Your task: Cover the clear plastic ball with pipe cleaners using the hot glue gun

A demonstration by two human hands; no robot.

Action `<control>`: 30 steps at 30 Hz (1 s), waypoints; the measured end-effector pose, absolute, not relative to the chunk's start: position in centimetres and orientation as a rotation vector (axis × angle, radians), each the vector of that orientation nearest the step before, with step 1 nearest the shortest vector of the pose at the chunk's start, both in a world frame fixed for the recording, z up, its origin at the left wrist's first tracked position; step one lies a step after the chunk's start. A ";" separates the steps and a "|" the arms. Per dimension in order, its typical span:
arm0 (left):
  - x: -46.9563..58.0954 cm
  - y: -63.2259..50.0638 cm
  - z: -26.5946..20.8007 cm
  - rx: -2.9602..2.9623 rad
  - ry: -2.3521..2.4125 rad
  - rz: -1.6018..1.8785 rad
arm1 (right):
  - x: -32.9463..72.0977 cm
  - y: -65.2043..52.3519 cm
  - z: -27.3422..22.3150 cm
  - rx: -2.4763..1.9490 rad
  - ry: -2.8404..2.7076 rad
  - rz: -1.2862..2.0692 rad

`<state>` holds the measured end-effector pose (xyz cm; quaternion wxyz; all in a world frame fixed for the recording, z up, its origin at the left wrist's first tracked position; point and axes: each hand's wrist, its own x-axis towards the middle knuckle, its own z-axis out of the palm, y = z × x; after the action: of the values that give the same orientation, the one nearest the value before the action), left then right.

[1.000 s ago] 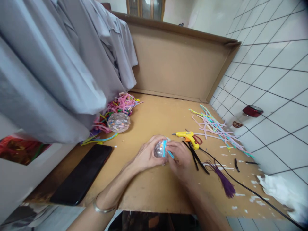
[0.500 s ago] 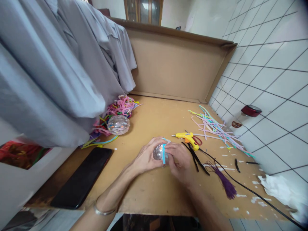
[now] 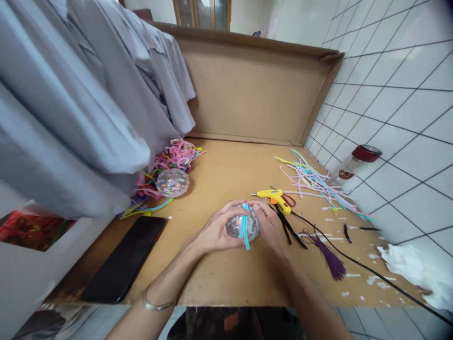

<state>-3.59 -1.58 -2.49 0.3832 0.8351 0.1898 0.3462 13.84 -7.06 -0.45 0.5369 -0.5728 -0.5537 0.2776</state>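
Observation:
My left hand (image 3: 215,230) curls round the left side of a clear faceted ball (image 3: 234,227) with small coloured bits inside. Two light blue pipe cleaner strips (image 3: 244,227) run down the front of the ball, their lower ends parting slightly. My right hand (image 3: 272,225) grips the ball's far right side, fingertips at the top of the strips; its thumb is partly hidden. Right of this hand lie black pipe cleaner pieces (image 3: 290,231) and a yellow glue gun (image 3: 274,195), nozzle pointing left.
A second clear ball (image 3: 172,182) rests against a heap of coloured pipe cleaners (image 3: 179,155). A black phone (image 3: 123,259) lies left. At right are pastel pipe cleaners (image 3: 314,182), a purple tassel (image 3: 331,259), a black cord (image 3: 368,276), crumpled tissue (image 3: 412,267) and a red-lidded jar (image 3: 366,153).
My right hand has shifted from the front of the blue strip to the ball's right side. Two strips now show on the front, with their lower ends apart.

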 end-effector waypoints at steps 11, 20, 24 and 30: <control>-3.5 -1.4 -2.5 2.041 0.484 0.923 | 13.9 -6.9 -0.5 -1.211 -1.371 0.642; -3.6 -1.8 -1.0 1.689 0.636 0.749 | 14.0 -6.8 -0.7 -1.242 -1.248 0.842; -3.7 -1.8 -0.5 1.641 0.682 0.710 | 13.8 -6.7 -0.8 -1.261 -1.182 0.919; -3.6 -1.8 -0.3 1.599 0.700 0.695 | 13.7 -6.8 -0.7 -1.278 -1.146 0.965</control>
<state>-3.63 -1.82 -0.31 0.5901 0.6870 0.3009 0.2988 13.67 -6.76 -0.65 0.5533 -0.5405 -0.4849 0.4081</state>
